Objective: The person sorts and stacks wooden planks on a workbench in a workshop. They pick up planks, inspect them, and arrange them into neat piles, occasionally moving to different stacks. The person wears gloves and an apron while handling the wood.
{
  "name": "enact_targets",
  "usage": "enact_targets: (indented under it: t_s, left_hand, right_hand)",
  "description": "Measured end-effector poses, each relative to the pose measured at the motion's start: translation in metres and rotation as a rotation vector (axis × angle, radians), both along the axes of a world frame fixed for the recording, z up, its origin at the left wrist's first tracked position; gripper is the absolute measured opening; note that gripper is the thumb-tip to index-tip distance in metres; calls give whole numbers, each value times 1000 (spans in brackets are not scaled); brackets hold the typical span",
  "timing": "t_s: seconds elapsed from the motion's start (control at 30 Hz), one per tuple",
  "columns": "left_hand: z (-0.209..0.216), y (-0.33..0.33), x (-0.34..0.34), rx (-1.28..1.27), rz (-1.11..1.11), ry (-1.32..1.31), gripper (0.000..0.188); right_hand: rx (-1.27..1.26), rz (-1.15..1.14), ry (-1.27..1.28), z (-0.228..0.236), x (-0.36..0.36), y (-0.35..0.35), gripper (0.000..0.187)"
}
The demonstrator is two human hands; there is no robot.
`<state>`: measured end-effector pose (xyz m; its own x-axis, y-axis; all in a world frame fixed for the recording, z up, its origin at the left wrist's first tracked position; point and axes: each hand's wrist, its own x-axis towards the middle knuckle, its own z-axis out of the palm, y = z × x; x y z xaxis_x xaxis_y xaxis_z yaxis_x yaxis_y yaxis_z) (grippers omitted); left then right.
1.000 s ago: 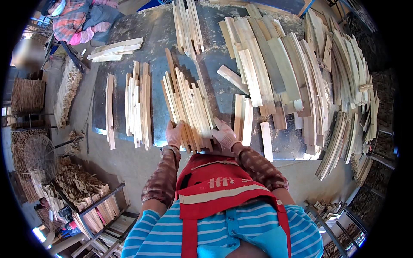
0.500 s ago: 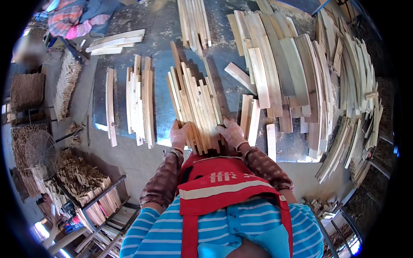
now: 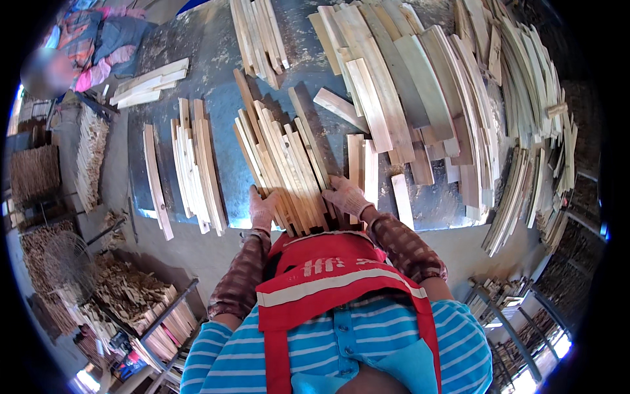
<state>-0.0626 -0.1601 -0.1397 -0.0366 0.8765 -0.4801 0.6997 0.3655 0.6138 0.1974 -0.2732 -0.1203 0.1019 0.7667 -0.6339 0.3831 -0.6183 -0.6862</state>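
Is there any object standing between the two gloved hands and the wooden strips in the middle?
Nothing visible. The left hand and right hand sit directly against opposite sides of the strips, at their near end.

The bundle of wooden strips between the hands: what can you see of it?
The bundle of long, narrow, pale-tan wooden strips lies on the dark, scuffed tabletop, far end angled left. Its far ends are staggered; its near ends more even. The pale-gloved left hand touches its left side, the pale-gloved right hand its right.
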Motion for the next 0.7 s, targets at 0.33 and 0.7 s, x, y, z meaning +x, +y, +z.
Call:
enact_targets:
  t_s: [0.33,0.7]
  left_hand:
    - [74,83,172,506,-799,480,70]
    - [43,109,182,482,-1153,499,44]
  right_hand:
    - [-50,-125,111,-38,17,-1,40]
    - [-70,-285,32,-7,37,-13,34]
